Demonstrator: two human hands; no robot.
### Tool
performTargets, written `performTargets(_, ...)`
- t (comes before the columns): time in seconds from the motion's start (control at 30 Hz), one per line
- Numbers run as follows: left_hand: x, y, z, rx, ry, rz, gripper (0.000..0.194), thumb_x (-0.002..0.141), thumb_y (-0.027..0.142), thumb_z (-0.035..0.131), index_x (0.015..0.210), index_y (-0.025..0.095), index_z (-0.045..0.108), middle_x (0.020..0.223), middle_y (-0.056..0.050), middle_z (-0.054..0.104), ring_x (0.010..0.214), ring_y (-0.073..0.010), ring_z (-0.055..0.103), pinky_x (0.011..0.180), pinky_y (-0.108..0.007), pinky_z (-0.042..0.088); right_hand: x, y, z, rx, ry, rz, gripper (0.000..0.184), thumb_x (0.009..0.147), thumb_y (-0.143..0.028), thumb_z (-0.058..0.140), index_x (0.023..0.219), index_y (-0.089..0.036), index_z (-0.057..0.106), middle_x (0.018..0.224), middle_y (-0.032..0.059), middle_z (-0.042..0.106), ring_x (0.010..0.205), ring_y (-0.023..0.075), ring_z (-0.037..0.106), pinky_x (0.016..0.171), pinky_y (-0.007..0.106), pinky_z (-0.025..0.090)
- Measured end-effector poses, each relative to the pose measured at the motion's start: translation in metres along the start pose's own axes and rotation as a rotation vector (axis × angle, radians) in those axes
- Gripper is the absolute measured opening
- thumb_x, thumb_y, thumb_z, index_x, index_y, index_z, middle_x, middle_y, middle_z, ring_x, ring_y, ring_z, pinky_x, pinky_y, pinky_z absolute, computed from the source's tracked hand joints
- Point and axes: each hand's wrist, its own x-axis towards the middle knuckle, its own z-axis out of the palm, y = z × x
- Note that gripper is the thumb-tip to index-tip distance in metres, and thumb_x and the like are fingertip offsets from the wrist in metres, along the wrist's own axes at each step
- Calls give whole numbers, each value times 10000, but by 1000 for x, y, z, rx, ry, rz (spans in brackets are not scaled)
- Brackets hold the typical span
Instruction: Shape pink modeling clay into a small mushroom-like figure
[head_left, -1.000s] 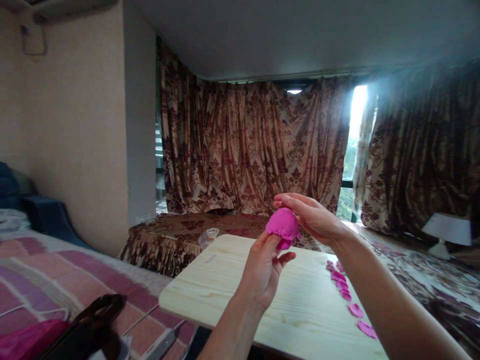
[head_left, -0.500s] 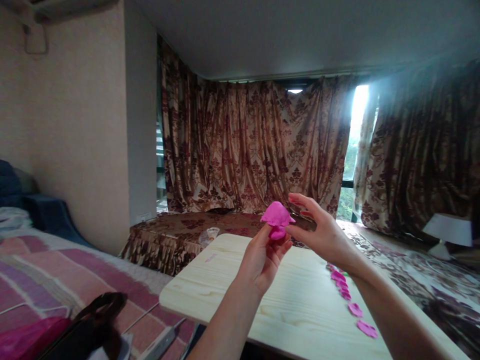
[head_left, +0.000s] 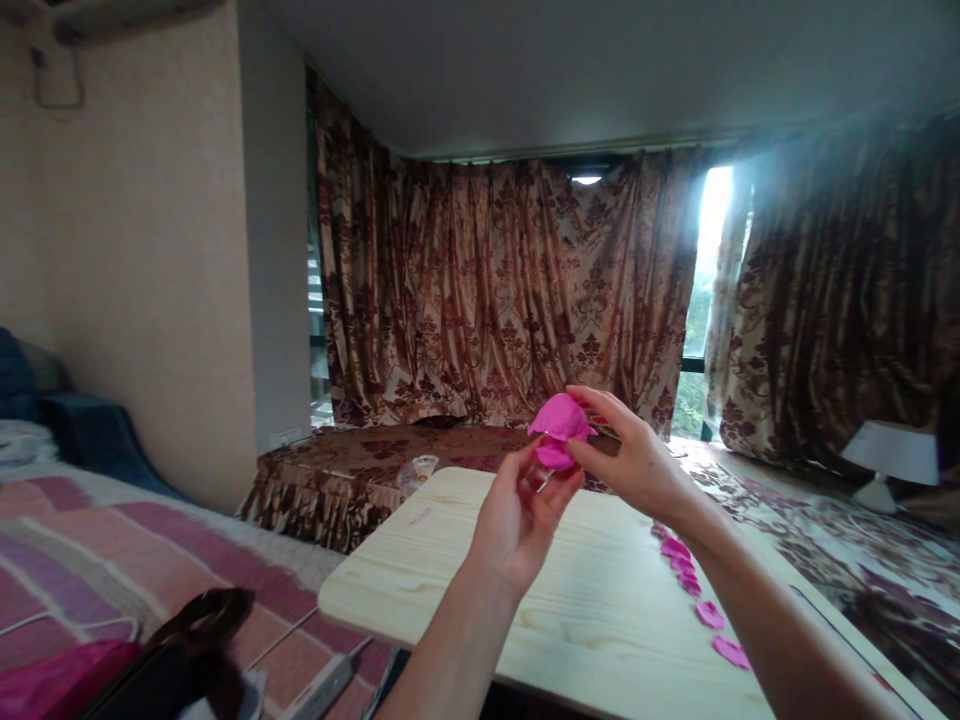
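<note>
A bright pink modelling-clay flower (head_left: 561,415) is held up above the table, with a wide domed petal on top and a smaller pink lump beneath. My left hand (head_left: 517,520) grips it from below, its fingertips closed under the flower; what lies inside those fingers is partly hidden. On the right side, my right hand (head_left: 637,455) pinches the clay, fingers over the top and thumb at the lower edge. Several flattened pink clay petals (head_left: 709,614) lie in a row on the table by my right forearm.
The pale wood-grain table (head_left: 390,570) spans the space under my arms. To the left is a striped bed (head_left: 195,540) with a dark bag (head_left: 187,650) and a power strip (head_left: 322,690). A clear plastic item (head_left: 417,472) sits beyond the table; a white lamp (head_left: 892,455) stands right.
My right hand has moved in from beside the clay and closed its fingers on it. The domed petal has tilted slightly, and the view has shifted a little.
</note>
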Motion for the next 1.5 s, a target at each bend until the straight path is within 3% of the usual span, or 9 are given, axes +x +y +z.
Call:
performTargets(0.13,-1,1,0,19,15,27,131,815,76,584,926,112,646,886,-92,695,777,-163,686,756,-288,584,-1,1,-2,-88,75,-65,620,762,-239,660,1331,-247,415,1323,74,486,1215,238,473,1037,397,392)
performTargets(0.33,-1,-2,-1,53,-10,112,168,777,89,661,939,132,649,966,-81,697,820,-147,679,816,-296,568,-2,-4,0,-347,197,-219,235,818,-229,597,1051,-236,612,1103,92,564,1048,258,524,916,437,440)
performTargets(0.47,-3,-2,-1,47,-14,142,184,747,82,692,915,144,650,924,-58,704,826,-148,678,823,-290,560,-1,-4,2,-418,174,-254,169,856,-228,556,1001,-218,644,992,86,601,939,241,534,841,412,456)
performTargets(0.6,-3,-3,-2,50,-24,157,151,747,90,693,889,128,660,879,-49,708,804,-141,681,812,-260,555,-3,-6,4,-350,145,-273,165,869,-211,542,992,-225,651,945,64,629,902,221,542,825,388,464)
performTargets(0.8,-4,-6,-2,60,-40,175,190,757,117,692,940,142,649,923,-60,714,869,-169,683,868,-292,536,8,-10,3,-157,250,-143,283,878,-234,530,1152,-225,601,1156,83,590,1099,230,526,976,410,425)
performTargets(0.97,-5,-6,-2,78,-58,175,209,752,137,702,954,151,649,927,-53,715,875,-168,681,882,-303,526,17,-13,4,-7,185,-104,225,902,-219,484,1041,-204,661,1144,79,603,1086,199,561,971,364,445)
performTargets(1.27,-4,-7,-1,88,-102,185,209,744,136,710,948,152,671,911,-32,714,833,-131,673,879,-275,509,20,-22,9,19,159,-120,227,887,-186,483,1004,-211,676,1117,68,614,1070,198,571,963,357,452)
performTargets(1.5,-6,0,-8,-30,-13,84,66,796,102,628,846,117,668,881,-74,707,892,-178,674,913,-333,524,3,-10,0,115,238,7,339,891,-222,500,1225,-259,536,1249,56,547,1101,187,552,949,363,464)
